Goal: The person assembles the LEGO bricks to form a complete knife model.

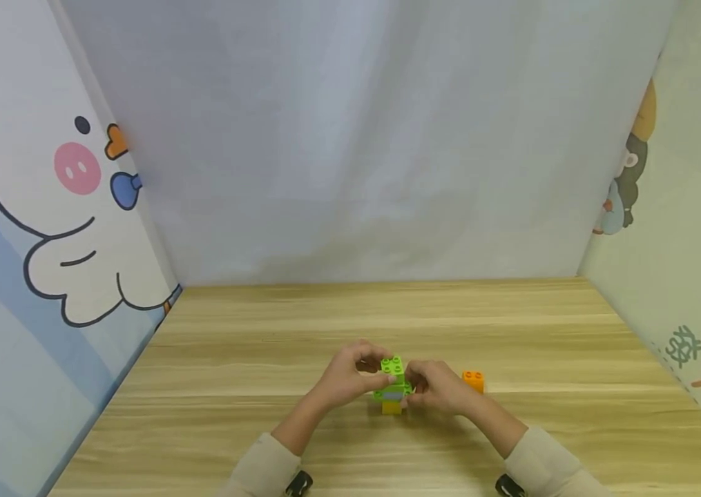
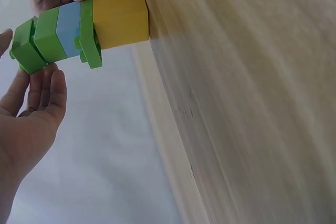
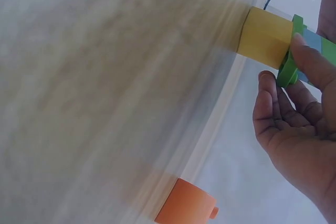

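Note:
A stack of toy building bricks stands upright on the table between both hands. At its base is a yellow brick [image 2: 122, 18]; above come a thin green plate [image 2: 91, 45], a blue-grey brick [image 2: 69, 27], a green brick [image 2: 49, 35] and a top green brick [image 1: 392, 366]. The left hand [image 1: 347, 375] holds the top green brick between thumb and fingers; the left wrist view shows that brick a little tilted, with a narrow gap below. On the other side, the right hand [image 1: 443, 386] pinches the thin green plate's end, its thumb [image 3: 310, 59] against the plate.
An orange brick [image 1: 473, 381] sits on the wooden table [image 1: 251, 331] just beyond the right wrist. A grey-white curtain [image 1: 350, 152] hangs behind the table's far edge. Printed panels stand along the left [image 1: 21, 207] and right [image 1: 686, 262] sides.

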`<state>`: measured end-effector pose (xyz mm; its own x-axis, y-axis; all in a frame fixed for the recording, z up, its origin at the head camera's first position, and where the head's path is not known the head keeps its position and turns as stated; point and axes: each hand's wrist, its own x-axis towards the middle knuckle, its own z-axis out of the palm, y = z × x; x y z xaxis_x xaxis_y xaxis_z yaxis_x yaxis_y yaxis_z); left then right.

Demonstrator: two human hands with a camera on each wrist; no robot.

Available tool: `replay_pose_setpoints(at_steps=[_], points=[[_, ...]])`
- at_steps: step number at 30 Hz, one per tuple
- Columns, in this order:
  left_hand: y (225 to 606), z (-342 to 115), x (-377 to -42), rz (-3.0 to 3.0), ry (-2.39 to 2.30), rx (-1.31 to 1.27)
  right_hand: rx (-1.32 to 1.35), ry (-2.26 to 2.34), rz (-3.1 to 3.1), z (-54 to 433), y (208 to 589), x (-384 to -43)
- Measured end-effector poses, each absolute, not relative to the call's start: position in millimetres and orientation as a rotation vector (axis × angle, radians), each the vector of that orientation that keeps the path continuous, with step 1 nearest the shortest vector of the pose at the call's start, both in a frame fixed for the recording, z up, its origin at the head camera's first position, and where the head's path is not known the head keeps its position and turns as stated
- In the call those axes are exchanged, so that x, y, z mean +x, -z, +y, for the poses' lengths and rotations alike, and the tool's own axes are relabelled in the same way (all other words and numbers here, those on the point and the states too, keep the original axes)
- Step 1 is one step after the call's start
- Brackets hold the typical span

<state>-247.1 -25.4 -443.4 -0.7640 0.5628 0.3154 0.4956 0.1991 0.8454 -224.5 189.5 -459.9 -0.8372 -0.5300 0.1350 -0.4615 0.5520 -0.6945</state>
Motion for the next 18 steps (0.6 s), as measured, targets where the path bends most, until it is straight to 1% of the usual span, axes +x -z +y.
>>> replay_pose_setpoints(at_steps=[13,18], points=[[437.9,-24.1,-239.7,2.428,-1.569,0.997,-0.837,1.164,2.672,188.1,459.6,-221.6],[432.1,-22.4,-238.6,2.482,-1.512,1.038,-0.855,1.170,2.679,188.6,457.0,-222.2]])
